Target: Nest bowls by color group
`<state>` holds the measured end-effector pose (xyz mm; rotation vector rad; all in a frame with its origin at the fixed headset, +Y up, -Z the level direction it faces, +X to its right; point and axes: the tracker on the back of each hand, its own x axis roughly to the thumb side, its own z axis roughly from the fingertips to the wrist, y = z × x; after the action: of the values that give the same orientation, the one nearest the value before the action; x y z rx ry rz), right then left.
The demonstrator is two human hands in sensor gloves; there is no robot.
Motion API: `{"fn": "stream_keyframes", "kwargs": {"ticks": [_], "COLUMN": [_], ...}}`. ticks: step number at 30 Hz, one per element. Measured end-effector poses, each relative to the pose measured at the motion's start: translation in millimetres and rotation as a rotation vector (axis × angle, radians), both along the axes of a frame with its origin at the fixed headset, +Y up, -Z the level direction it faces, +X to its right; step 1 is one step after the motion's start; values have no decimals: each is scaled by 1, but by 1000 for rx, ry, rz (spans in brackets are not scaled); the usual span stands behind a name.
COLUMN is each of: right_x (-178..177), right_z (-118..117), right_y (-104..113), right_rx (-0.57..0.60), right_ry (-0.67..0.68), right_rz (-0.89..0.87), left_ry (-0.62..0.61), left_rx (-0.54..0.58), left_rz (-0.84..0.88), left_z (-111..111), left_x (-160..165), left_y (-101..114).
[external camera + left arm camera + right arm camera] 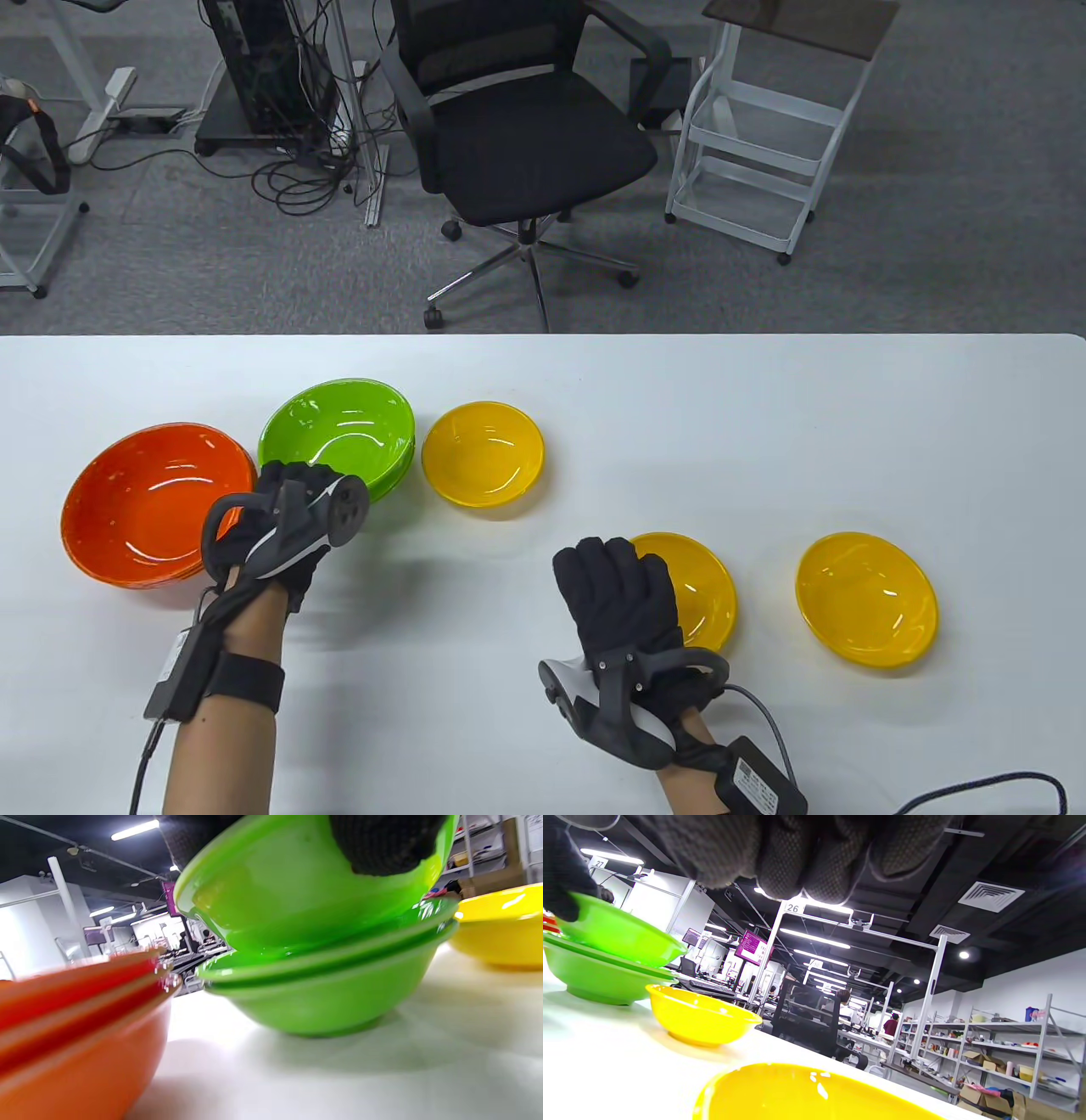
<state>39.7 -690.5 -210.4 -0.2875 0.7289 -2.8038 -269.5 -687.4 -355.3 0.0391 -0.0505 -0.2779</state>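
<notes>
Three yellow bowls stand apart on the white table: one at the back (482, 454), one in the middle (700, 594), one at the right (865, 598). My left hand (293, 484) grips the near rim of the top green bowl (339, 429). In the left wrist view this bowl (288, 895) is tilted and lifted over two nested green bowls (331, 993), with a fingertip (382, 844) on its wall. My right hand (611, 564) hovers over the left rim of the middle yellow bowl (806, 1094) with its fingers (797, 853) stretched out, holding nothing.
A stack of nested orange bowls (157, 505) stands at the far left, close to the green ones. The table's far edge (543, 337) runs behind the bowls, with an office chair (526, 144) and a white cart (764, 127) on the floor beyond.
</notes>
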Motion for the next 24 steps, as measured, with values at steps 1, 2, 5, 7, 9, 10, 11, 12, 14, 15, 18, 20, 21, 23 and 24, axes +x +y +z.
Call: {"fn": "stream_keyframes", "kwargs": {"ticks": [1, 2, 5, 7, 9, 10, 11, 12, 14, 15, 18, 20, 21, 23, 24], "right_x": [1, 2, 2, 1, 0, 0, -1, -1, -1, -1, 5, 13, 18, 34, 38], "right_z": [-1, -2, -4, -5, -5, -5, -4, -4, -4, -4, -6, -9, -10, -14, -16], "right_y": [-1, -1, -2, -3, -5, -5, -5, -5, -5, -4, -5, -3, -1, 3, 4], "right_rx": [-10, -21, -31, -38, -55, -59, -63, -68, -87, -114, -172, -186, -186, -193, -201], "right_ry": [-2, -6, -12, -10, -9, -10, -11, -13, -20, -21, -59, -87, -106, -161, -176], "right_rz": [-12, -20, -22, -21, -19, -18, -12, -6, -1, 2, -19, -38, -47, -96, -116], "left_ry": [6, 8, 16, 22, 25, 27, 25, 23, 22, 21, 9, -3, -12, -32, -39], "left_rx": [-4, -8, -38, -58, -72, -88, -93, -92, -95, -87, -89, -63, -47, -29, -21], "left_rz": [2, 0, -25, -17, 0, 5, 11, 14, 14, 9, 9, 4, -3, -5, -2], "left_z": [-1, -2, -3, -3, -3, -3, -3, -3, -3, -3, 0, 5, 7, 17, 21], "left_x": [-1, -1, -4, -4, -4, -3, -2, -2, -1, 0, 3, 4, 4, 3, 2], "left_y": [-3, -6, -12, -14, -14, -15, -16, -18, -21, -22, -22, -19, -16, -8, -6]}}
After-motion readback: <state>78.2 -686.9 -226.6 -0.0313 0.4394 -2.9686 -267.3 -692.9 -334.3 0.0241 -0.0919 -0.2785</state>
